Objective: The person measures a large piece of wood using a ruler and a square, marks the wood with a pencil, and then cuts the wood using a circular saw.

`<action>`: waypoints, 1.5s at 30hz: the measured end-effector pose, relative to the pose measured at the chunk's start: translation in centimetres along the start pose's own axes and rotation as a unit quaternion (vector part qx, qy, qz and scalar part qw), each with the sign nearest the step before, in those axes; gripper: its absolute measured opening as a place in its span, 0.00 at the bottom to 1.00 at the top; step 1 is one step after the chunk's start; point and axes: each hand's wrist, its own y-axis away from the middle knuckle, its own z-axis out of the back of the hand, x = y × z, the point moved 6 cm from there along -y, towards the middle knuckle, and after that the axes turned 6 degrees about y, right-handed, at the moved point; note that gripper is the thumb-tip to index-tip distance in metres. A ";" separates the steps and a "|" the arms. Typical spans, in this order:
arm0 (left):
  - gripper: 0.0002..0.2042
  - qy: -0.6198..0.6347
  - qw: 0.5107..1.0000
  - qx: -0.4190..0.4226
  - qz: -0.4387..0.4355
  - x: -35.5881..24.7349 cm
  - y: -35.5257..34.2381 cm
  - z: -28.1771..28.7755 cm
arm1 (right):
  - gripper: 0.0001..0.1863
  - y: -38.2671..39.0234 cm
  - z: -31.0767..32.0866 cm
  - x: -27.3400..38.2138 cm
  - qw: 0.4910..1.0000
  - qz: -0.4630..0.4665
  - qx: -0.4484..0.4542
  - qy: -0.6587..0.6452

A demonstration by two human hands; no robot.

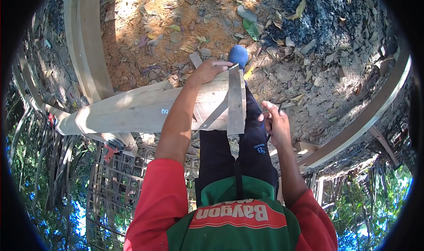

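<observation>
A wide, pale wooden board [132, 112] reaches from the left to in front of my legs. Across its right end lies a narrow, weathered wood strip [236, 103]. At the far end of that strip, my left hand [211, 71] is closed with its fingertips on the strip's edge, and its forearm crosses over the board. To the right of the board, beside my leg, my right hand [278, 124] is closed in a pinch. A thin dark piece shows at its fingers, too small to name.
A long plank [86, 43] stretches away at the far left, meeting the board. An orange-and-dark power tool [113, 148] sits below the board at left, near a metal grid [115, 193]. A curved-looking timber [353, 129] runs along the right. Dry leaves and sawdust [159, 26] cover the ground.
</observation>
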 end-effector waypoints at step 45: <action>0.31 -0.062 0.997 0.023 0.039 -3.4 1.1 -1.5 | 0.14 -9.2 -4.9 11.1 0.891 0.295 -0.068 0.338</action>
